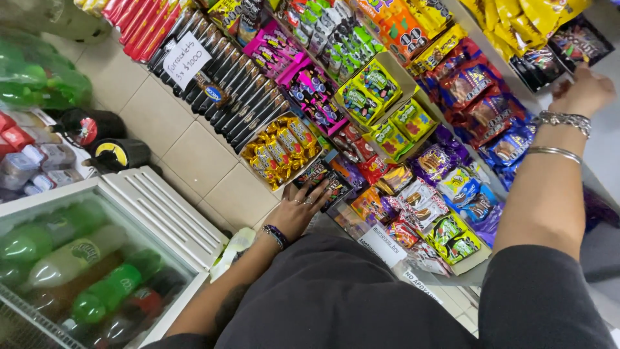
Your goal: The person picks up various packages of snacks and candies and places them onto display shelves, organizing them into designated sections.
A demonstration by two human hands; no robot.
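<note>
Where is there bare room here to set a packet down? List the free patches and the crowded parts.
Free: the beige tiled floor, bordered by the white drinks cooler, the black bottle caps and the candy rack. Crowded: the candy display, packed edge to edge where the left hand rests on a dark packet; the chip shelf by the right hand is equally full.

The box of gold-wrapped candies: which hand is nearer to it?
Left. The left hand rests on dark packets just below the box of gold-wrapped candies. The right hand is far across the display, up at the dark snack bags.
</note>
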